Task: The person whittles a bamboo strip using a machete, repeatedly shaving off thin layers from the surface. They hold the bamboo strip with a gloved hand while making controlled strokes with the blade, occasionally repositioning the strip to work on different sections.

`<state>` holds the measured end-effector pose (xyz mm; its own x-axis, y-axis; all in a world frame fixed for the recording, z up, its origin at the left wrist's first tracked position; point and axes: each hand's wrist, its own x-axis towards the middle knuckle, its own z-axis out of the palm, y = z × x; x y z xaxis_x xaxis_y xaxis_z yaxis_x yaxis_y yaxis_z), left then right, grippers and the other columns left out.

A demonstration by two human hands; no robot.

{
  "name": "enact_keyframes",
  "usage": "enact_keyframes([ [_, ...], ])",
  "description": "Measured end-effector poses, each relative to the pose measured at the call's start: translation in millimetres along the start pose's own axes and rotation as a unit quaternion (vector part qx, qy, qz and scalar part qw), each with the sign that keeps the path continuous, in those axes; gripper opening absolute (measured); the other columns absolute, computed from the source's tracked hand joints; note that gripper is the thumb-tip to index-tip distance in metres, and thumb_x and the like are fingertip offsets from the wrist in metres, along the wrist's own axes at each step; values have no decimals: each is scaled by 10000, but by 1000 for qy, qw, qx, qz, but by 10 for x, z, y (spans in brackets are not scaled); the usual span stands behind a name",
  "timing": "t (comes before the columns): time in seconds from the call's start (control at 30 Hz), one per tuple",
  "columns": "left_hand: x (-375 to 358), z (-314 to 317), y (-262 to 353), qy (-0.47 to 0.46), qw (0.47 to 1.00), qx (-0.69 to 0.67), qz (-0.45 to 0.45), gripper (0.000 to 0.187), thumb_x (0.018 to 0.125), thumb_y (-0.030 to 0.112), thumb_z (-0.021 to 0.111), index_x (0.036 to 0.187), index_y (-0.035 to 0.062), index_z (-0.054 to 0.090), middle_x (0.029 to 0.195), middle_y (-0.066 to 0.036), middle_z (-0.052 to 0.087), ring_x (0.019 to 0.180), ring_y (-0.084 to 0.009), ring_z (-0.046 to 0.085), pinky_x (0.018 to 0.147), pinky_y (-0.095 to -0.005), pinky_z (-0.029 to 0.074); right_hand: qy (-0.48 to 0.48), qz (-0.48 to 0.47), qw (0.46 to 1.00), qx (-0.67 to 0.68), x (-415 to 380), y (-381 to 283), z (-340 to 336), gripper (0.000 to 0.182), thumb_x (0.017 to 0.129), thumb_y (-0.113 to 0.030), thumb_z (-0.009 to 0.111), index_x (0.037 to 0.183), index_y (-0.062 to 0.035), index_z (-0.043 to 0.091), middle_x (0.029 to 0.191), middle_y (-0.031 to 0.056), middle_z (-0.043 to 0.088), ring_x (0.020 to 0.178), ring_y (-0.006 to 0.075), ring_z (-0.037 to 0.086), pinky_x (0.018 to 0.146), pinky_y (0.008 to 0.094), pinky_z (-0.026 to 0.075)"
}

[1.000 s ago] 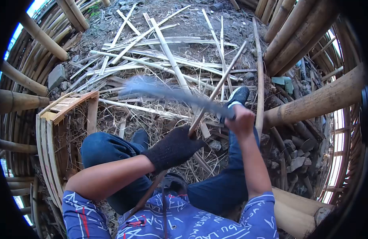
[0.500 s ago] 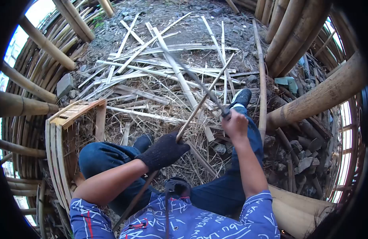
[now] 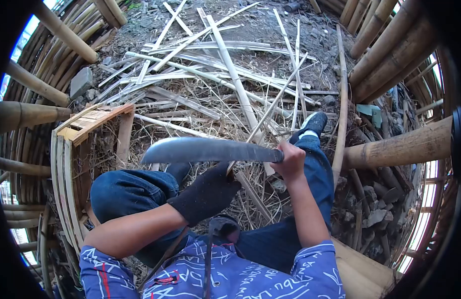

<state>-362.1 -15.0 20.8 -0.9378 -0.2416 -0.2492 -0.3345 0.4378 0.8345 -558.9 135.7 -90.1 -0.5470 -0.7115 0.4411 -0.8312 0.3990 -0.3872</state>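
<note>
My right hand (image 3: 291, 158), bare, is closed around the handle of a machete (image 3: 205, 151). Its broad grey blade lies nearly level across the view, tip to the left, just above my other hand. My left hand (image 3: 205, 194) wears a black knitted glove, its fingers wrapped round a thin bamboo strip (image 3: 279, 101). From the glove the strip slants away to the upper right, and the blade overlaps it in this view. My legs in blue jeans are spread on either side.
Split bamboo strips (image 3: 230, 74) lie crisscrossed on the ground ahead, among shavings (image 3: 250, 199). A slatted wooden frame (image 3: 66, 174) stands at my left. Thick bamboo poles (image 3: 400, 149) rise on both sides, with rubble (image 3: 377, 217) at right and a grey block (image 3: 81, 82) at left.
The machete has swung from pointing forward to lying across, tip left, over the strip. My right hand has moved slightly down. My left hand keeps its hold on the strip.
</note>
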Motion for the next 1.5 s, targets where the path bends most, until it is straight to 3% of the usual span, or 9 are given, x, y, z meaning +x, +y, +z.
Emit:
enact_keyframes([
  [0.1,39,22,44,11,999,-26,-30,270,837,177,614,988,-23,515,739,-192,576,719,-353,599,681,-432,468,30,14,999,-7,-11,123,5,249,609,-207,716,615,-101,491,562,99,556,514,316,584,478,391,469],
  [0.2,69,60,11,3,995,74,71,297,834,184,618,1021,-20,510,755,-194,589,738,-353,610,682,-427,468,22,27,999,-27,14,133,-67,203,569,-135,686,624,-98,494,555,97,548,524,316,588,500,396,465],
  [0.27,91,45,80,-8,998,-5,-60,299,833,196,621,1005,-24,514,765,-196,596,744,-355,616,680,-429,471,22,31,999,-27,19,126,-78,208,565,-148,690,625,-99,496,552,98,548,526,319,588,500,400,466],
  [0.37,92,36,85,-15,996,4,-93,319,834,225,624,996,-29,517,763,-200,594,740,-367,618,675,-435,472,20,40,998,-43,21,85,-83,196,562,-143,684,627,-98,504,546,104,547,535,323,595,510,401,476],
  [0.5,79,-28,188,-26,994,-11,-109,272,842,192,603,922,-58,530,815,-259,607,822,-428,608,730,-467,473,10,45,997,-57,-19,105,-29,175,576,-134,675,626,-98,512,549,105,552,534,323,597,510,401,478],
  [0.8,117,-26,-64,-21,996,-7,-87,351,838,310,637,840,-30,549,716,-187,595,651,-330,602,635,-425,458,-7,4,1000,17,-15,-276,-83,142,616,-112,654,627,-84,515,558,122,560,537,321,605,504,408,475],
  [1.0,68,-11,-79,-35,994,-12,-105,352,834,309,636,814,-30,542,631,-163,552,586,-282,577,598,-404,459,-32,218,968,-122,38,159,-61,177,747,-175,627,656,-49,542,613,202,605,622,400,622,570,486,491],
  [1.27,82,-23,-68,-15,996,-7,-89,374,835,326,651,824,-31,539,650,-172,552,617,-307,582,626,-412,463,-24,47,998,29,33,-357,-131,119,679,-111,633,651,-89,519,536,133,553,526,341,598,538,461,495],
  [1.5,-4,13,-54,-84,991,15,-103,364,835,325,666,820,-4,513,653,-150,544,623,-280,577,617,-399,453,-80,310,944,-84,10,356,-158,191,734,-221,660,781,-40,624,698,177,656,712,397,645,652,462,519],
])
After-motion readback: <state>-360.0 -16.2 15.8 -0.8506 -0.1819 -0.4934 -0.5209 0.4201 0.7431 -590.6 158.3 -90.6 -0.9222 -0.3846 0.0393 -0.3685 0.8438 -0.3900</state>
